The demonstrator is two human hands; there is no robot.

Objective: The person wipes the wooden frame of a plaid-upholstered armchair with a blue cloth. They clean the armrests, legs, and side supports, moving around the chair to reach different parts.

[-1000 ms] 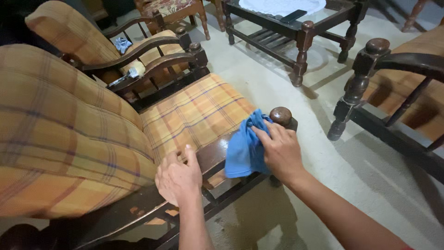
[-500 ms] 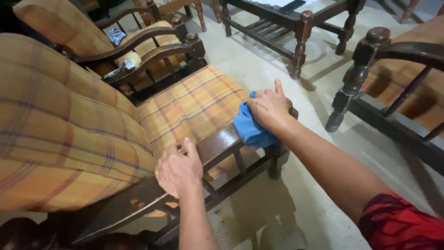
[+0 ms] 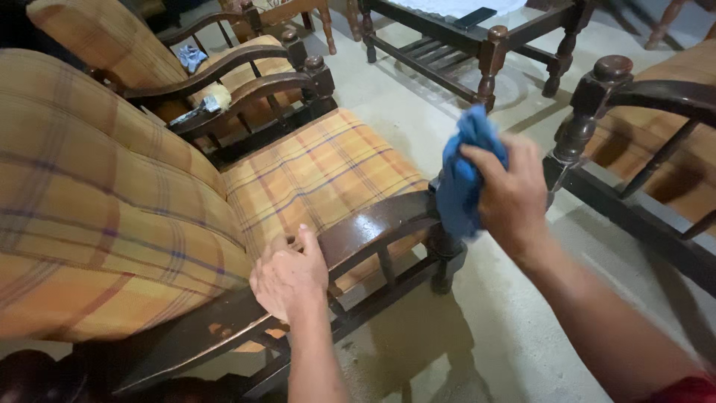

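Observation:
My right hand [image 3: 514, 195] grips a blue cloth [image 3: 464, 172] and holds it up just off the front end of a dark wooden armrest [image 3: 373, 224]. That armrest belongs to an armchair with orange plaid cushions [image 3: 313, 175]. My left hand [image 3: 289, 275] rests on the same armrest further back, fingers curled over the wood. The armrest's front knob is hidden behind the cloth.
A second plaid armchair [image 3: 224, 82] stands behind, with small items on its seat. A dark wooden table [image 3: 492, 37] is at the top. Another wooden chair [image 3: 634, 127] stands at the right. Pale floor [image 3: 477, 321] lies between them.
My right hand has lifted the blue cloth off the armrest's front knob and moved it up and to the right. My left hand has stayed on the armrest.

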